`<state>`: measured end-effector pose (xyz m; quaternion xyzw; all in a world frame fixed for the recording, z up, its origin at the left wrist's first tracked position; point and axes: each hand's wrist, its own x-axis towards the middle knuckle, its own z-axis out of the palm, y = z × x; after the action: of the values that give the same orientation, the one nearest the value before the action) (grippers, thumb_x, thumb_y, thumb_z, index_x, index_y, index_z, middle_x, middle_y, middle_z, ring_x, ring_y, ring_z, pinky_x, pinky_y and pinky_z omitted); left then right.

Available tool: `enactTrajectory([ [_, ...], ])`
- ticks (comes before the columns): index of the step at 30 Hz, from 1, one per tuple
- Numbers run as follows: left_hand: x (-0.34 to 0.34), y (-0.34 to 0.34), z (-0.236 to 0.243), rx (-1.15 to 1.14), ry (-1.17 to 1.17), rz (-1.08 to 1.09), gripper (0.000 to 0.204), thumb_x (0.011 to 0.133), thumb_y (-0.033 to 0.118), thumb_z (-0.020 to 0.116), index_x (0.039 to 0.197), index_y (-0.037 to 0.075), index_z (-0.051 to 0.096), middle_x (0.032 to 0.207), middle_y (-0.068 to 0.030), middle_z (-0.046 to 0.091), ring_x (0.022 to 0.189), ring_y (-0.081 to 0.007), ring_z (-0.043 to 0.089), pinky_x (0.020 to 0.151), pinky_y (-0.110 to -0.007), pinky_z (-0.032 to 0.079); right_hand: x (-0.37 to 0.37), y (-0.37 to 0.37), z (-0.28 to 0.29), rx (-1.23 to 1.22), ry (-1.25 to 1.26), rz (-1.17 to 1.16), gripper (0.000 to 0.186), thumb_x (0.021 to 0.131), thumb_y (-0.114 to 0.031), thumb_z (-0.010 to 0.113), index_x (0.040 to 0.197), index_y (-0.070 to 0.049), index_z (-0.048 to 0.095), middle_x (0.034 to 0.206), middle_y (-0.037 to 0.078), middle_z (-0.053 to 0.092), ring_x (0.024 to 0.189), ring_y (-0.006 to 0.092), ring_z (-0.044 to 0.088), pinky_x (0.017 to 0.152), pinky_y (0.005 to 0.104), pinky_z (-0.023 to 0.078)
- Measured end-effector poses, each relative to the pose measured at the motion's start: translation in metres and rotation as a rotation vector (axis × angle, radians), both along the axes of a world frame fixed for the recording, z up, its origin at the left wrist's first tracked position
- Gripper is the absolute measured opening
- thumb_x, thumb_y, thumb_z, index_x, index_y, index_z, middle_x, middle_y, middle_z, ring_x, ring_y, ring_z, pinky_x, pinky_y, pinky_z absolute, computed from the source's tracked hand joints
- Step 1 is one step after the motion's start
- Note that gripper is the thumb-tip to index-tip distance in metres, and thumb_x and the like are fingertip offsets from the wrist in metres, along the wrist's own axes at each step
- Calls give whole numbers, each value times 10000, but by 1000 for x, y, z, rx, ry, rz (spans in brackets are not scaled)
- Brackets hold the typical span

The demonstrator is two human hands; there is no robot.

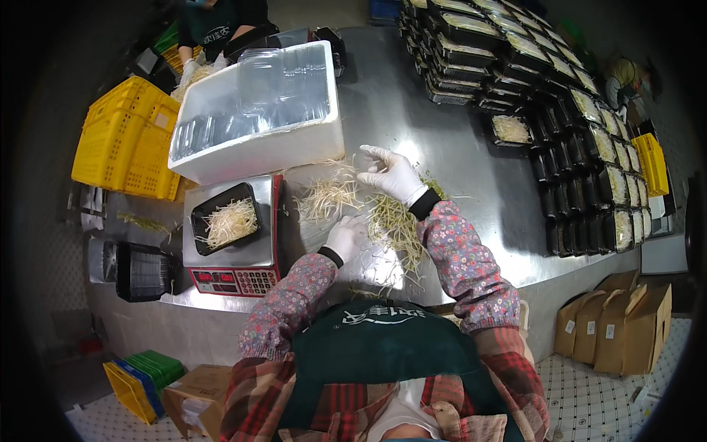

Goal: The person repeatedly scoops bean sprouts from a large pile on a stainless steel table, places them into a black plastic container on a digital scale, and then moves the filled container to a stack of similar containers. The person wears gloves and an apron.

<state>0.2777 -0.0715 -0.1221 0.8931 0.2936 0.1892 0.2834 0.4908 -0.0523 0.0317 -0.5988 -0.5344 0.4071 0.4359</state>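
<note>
Both hands wear white gloves over a steel table. My right hand (392,175) hovers at the top of a pile of greenish sprouts (395,227), thumb and fingers spread apart with nothing between them. Lower and to the left, my left hand (346,237) rests between that pile and a paler heap of bean sprouts (330,195). Its fingers are curled together, and what they hold, if anything, is hidden. Left of it a red-framed digital scale (272,254) carries a black tray (255,234) part-filled with white bean sprouts (230,222).
Behind the scale stands a white foam box (258,151) of clear plastic lids (283,81). Yellow crates (125,140) and empty black trays (143,271) are at the left. Stacks of filled trays (589,162) line the right side. A co-worker's gloved hand (189,71) shows at the far left.
</note>
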Motion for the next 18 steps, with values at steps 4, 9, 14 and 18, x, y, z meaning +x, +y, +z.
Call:
enactTrajectory([
  [4,8,20,-1,-69,68,81,209,700,-58,567,837,90,623,1302,-139,606,1089,-350,563,946,-425,475,36,6,-66,-132,-643,-101,615,800,-417,713,1332,-141,576,1221,167,632,1177,316,572,1042,444,416],
  [9,16,47,-13,45,2,275,234,694,-79,532,863,74,586,1289,-164,602,1113,-354,546,956,-421,463,13,-44,-116,-31,-967,175,562,792,-466,701,1302,-262,582,1419,102,481,1366,333,358,1116,613,203],
  [14,14,53,5,-66,-152,155,201,704,-63,557,863,52,602,1131,-114,671,1024,-330,597,899,-410,496,39,-113,-114,-18,-629,303,299,829,-382,694,1097,-253,720,1263,13,607,1250,231,473,1085,517,241],
  [18,79,51,16,102,35,-61,429,852,121,562,1279,86,555,1398,-131,506,1329,-312,429,1089,-480,332,45,-126,-99,93,-636,156,293,874,-344,661,1140,-231,709,1195,-3,643,1213,200,502,1107,461,211],
])
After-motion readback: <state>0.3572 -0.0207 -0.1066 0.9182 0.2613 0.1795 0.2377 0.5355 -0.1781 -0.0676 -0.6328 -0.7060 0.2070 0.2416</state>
